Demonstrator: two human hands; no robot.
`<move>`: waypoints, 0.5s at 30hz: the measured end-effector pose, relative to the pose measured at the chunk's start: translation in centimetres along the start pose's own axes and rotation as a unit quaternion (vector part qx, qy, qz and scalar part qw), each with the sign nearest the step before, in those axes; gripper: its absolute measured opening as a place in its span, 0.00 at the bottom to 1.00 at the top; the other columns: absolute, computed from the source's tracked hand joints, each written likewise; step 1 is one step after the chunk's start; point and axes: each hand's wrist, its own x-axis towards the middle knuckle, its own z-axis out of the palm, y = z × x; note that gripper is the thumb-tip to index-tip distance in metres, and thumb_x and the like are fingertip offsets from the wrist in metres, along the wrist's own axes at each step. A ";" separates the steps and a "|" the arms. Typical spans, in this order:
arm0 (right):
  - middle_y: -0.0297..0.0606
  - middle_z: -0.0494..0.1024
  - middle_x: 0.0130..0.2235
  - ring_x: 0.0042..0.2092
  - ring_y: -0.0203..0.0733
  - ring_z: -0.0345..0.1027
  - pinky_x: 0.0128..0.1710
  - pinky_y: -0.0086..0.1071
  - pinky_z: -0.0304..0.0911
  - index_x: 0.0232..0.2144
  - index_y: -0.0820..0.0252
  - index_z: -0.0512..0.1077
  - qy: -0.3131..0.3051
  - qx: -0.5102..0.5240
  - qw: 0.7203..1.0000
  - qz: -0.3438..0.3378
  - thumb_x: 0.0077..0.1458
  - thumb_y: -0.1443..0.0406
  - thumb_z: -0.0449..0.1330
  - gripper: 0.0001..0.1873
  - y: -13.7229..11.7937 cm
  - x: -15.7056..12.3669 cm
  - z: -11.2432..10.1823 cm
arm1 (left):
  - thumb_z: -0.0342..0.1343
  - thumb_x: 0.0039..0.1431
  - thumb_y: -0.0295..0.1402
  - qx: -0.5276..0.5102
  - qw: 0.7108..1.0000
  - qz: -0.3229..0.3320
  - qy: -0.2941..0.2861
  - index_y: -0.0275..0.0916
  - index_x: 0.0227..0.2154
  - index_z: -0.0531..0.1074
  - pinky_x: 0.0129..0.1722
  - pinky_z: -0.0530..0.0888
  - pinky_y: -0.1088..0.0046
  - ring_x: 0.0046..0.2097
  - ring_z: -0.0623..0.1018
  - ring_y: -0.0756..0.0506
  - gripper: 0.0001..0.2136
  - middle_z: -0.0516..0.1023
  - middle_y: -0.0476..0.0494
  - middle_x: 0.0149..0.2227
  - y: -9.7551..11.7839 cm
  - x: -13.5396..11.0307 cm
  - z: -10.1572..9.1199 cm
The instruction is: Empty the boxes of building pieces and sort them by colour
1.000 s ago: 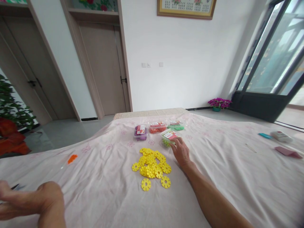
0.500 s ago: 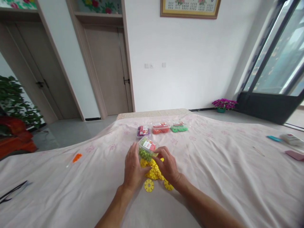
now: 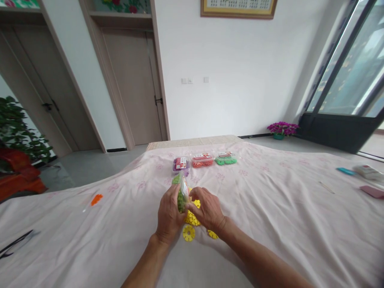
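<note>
A clear plastic box of green pieces (image 3: 181, 199), with a white and red label on its lid, is tipped up on its side above the cloth. My left hand (image 3: 169, 208) grips it from the left, thumb along its lower edge. My right hand (image 3: 207, 208) has bent fingers pinched at the box's right side by the lid; the fingertips are partly hidden. Beneath both hands lies a heap of yellow notched discs (image 3: 193, 218), partly covered. One loose yellow disc (image 3: 189, 233) lies nearer me, and another (image 3: 213, 234) sits below my right wrist.
Behind the hands stand a box of purple pieces (image 3: 181, 165), a box of red pieces (image 3: 202, 160) and a box of green pieces (image 3: 226, 158). An orange item (image 3: 97, 199) and black-framed glasses (image 3: 15, 243) lie left. A pink item (image 3: 372, 191) and a blue item (image 3: 345, 171) lie right.
The box in my hands has turned from lid facing up toward me to standing on its side, lid facing right. My right hand has shifted slightly left along with it.
</note>
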 end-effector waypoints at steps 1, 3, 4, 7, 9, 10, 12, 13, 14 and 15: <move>0.35 0.76 0.34 0.37 0.42 0.69 0.36 0.32 0.54 0.36 0.57 0.67 0.002 -0.008 1.000 0.014 0.61 0.52 0.57 0.14 -0.4 0.1 -0.1 | 0.59 0.60 0.40 0.011 1.000 0.022 0.002 0.37 0.67 0.53 0.57 0.73 0.54 0.60 0.72 0.35 0.35 0.71 0.30 0.58 0.1 -0.1 0.1; 0.35 0.75 0.32 0.34 0.40 0.68 0.34 0.31 0.52 0.35 0.57 0.67 -0.004 -0.025 0.999 0.044 0.62 0.52 0.56 0.14 -1.0 0.3 -0.2 | 0.57 0.61 0.38 0.029 0.998 0.052 -0.005 0.37 0.66 0.54 0.58 0.72 0.54 0.61 0.71 0.36 0.33 0.71 0.30 0.58 0.4 -0.2 0.3; 0.34 0.75 0.30 0.32 0.39 0.67 0.33 0.31 0.50 0.34 0.57 0.66 -0.012 -0.032 0.998 0.059 0.62 0.53 0.55 0.14 -1.1 0.3 -0.2 | 0.57 0.62 0.38 0.035 0.998 0.060 -0.012 0.36 0.66 0.55 0.58 0.72 0.54 0.61 0.70 0.36 0.32 0.71 0.30 0.58 0.5 -0.3 0.4; 0.32 0.72 0.27 0.29 0.37 0.64 0.30 0.30 0.47 0.31 0.57 0.64 -0.032 -0.035 0.996 0.077 0.65 0.54 0.52 0.15 -1.2 0.4 0.0 | 0.55 0.63 0.38 0.041 0.997 0.067 -0.025 0.34 0.65 0.56 0.59 0.71 0.54 0.62 0.69 0.36 0.30 0.69 0.29 0.59 0.5 -0.5 0.5; 0.32 0.70 0.27 0.28 0.36 0.62 0.30 0.30 0.47 0.30 0.56 0.63 -0.032 -0.024 0.997 0.067 0.66 0.54 0.50 0.15 -0.9 0.3 0.1 | 0.55 0.63 0.37 0.037 0.996 0.072 -0.025 0.34 0.65 0.56 0.59 0.71 0.55 0.63 0.68 0.37 0.29 0.69 0.29 0.59 0.4 -0.6 0.6; 0.31 0.69 0.27 0.28 0.36 0.61 0.30 0.30 0.47 0.30 0.56 0.62 -0.030 -0.016 0.998 0.060 0.66 0.54 0.49 0.16 -0.7 0.2 0.2 | 0.55 0.63 0.37 0.032 0.996 0.075 -0.025 0.33 0.64 0.56 0.60 0.71 0.55 0.63 0.68 0.37 0.29 0.69 0.29 0.59 0.4 -0.6 0.6; 0.31 0.67 0.27 0.28 0.36 0.59 0.31 0.30 0.48 0.30 0.56 0.60 -0.031 0.004 0.998 0.047 0.67 0.54 0.48 0.16 -0.3 0.1 0.2 | 0.54 0.63 0.36 0.021 0.996 0.079 -0.028 0.33 0.64 0.56 0.60 0.71 0.55 0.64 0.67 0.37 0.29 0.69 0.29 0.59 0.4 -0.6 0.6; 0.30 0.66 0.27 0.28 0.35 0.58 0.31 0.30 0.48 0.29 0.56 0.60 -0.034 0.018 0.998 0.040 0.67 0.54 0.47 0.16 -0.2 0.1 0.2 | 0.54 0.63 0.36 0.017 0.996 0.081 -0.029 0.33 0.64 0.56 0.61 0.71 0.55 0.64 0.67 0.37 0.29 0.69 0.29 0.59 0.3 -0.5 0.6; 0.30 0.65 0.27 0.28 0.35 0.57 0.31 0.29 0.49 0.29 0.56 0.59 -0.039 0.034 0.998 0.034 0.67 0.54 0.47 0.16 0.0 0.1 0.1 | 0.54 0.63 0.36 0.013 0.996 0.081 -0.031 0.33 0.64 0.56 0.61 0.71 0.55 0.64 0.67 0.37 0.29 0.69 0.30 0.59 0.3 -0.5 0.6; 0.29 0.64 0.27 0.28 0.34 0.56 0.31 0.29 0.49 0.28 0.56 0.58 -0.042 0.051 0.997 0.029 0.67 0.54 0.47 0.17 0.0 0.0 0.0 | 0.54 0.63 0.35 0.009 0.996 0.081 -0.032 0.33 0.64 0.56 0.61 0.71 0.55 0.64 0.67 0.37 0.28 0.69 0.30 0.58 0.3 -0.5 0.6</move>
